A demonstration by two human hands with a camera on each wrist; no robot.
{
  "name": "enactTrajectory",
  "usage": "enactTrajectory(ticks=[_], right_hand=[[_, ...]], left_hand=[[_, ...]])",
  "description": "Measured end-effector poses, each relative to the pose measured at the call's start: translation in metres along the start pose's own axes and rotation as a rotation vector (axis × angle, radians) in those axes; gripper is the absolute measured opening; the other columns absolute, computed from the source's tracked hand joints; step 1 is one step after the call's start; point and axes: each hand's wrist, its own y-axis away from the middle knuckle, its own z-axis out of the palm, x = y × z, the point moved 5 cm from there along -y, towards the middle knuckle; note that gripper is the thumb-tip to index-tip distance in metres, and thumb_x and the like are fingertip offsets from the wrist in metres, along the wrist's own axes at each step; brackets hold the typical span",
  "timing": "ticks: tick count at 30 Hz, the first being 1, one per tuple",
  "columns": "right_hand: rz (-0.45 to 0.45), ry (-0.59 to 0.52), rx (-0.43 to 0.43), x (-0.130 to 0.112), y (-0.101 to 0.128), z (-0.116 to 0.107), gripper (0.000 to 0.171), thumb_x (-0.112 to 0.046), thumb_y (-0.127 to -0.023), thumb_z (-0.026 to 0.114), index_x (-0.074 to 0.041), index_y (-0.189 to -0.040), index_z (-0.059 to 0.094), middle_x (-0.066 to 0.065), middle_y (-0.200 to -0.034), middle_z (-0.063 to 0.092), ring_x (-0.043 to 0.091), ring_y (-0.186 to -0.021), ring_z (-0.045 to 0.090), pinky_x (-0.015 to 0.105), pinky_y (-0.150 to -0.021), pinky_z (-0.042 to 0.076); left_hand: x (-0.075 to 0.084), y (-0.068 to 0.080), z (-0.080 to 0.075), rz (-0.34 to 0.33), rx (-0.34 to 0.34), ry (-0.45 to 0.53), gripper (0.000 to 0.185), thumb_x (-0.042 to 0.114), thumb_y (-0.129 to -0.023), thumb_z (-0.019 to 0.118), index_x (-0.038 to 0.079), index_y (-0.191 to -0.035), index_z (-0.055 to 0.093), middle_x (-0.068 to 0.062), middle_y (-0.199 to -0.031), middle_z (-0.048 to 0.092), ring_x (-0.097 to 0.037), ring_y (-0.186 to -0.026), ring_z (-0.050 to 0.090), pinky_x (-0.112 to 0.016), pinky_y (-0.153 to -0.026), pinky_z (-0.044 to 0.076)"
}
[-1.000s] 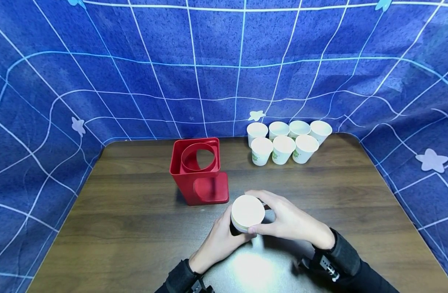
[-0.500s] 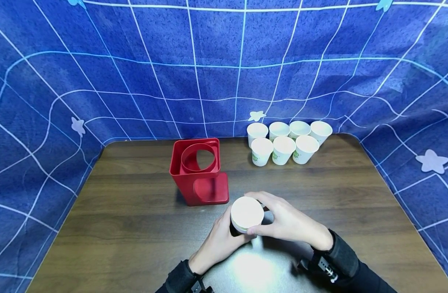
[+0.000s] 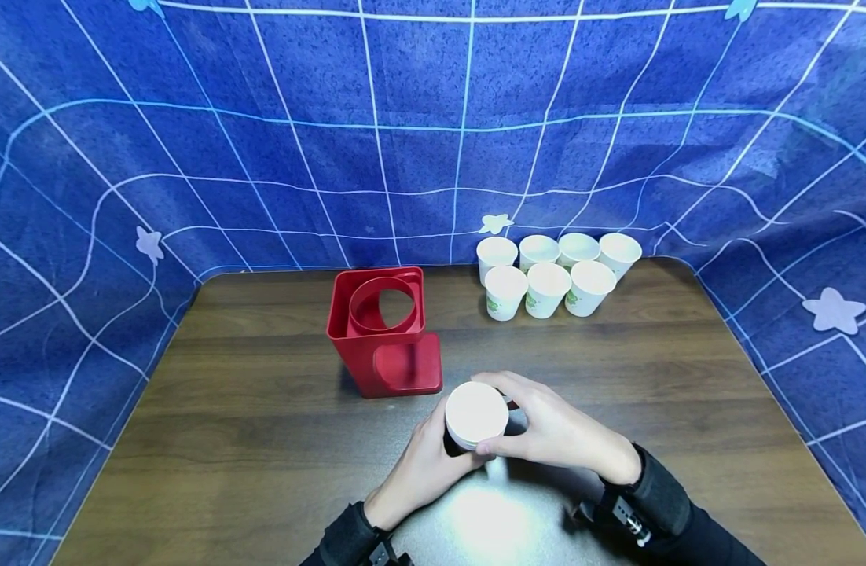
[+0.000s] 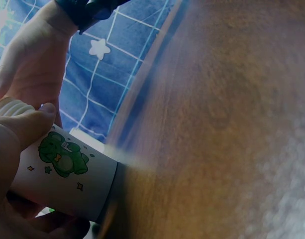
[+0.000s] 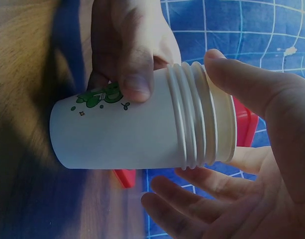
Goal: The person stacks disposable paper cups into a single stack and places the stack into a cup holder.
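Cups nested in a stack [image 3: 476, 414] stand on the bench [image 3: 263, 440] just in front of the red holder [image 3: 383, 330]. Your left hand [image 3: 422, 464] curls round the stack's side, thumb pressing its wall; your right hand [image 3: 556, 428] pinches the rims at the top.

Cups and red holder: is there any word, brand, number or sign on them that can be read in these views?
None can be read.
Stacked cups, held by the left hand and right hand: only a green cartoon print with small stars, no letters.
Cups at the back: green prints, too small to read.
Red holder: plain, no marking visible.
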Motion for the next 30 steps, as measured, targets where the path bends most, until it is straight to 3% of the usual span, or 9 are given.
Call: enactTrajectory(ticks=[8,30], right_hand=[[0.0,0.002,-0.004,0.0011,-0.0002,0.001,0.074,-0.052,-0.081,0.084,-0.023,-0.143,0.056,-0.008,-0.136,0.062,0.008,-0.122,0.06,0.04,-0.1,0.054],[0.014,-0.002,-0.043,0.0034,0.0007,0.0039,0.079,-0.051,-0.083,0.083,-0.016,-0.147,0.053,-0.003,-0.141,0.062,0.013,-0.127,0.059,0.044,-0.105,0.052]], left_hand=[[-0.0022,-0.0002,0.0008,0.019,0.012,-0.014,0.081,0.035,-0.084,0.085,0.012,-0.15,0.045,-0.006,-0.138,0.064,-0.018,-0.124,0.062,-0.048,-0.106,0.05],[-0.0007,-0.001,0.0005,0.028,0.008,-0.002,0.081,0.033,-0.083,0.086,0.013,-0.15,0.044,-0.004,-0.138,0.064,-0.017,-0.125,0.062,-0.048,-0.106,0.05]])
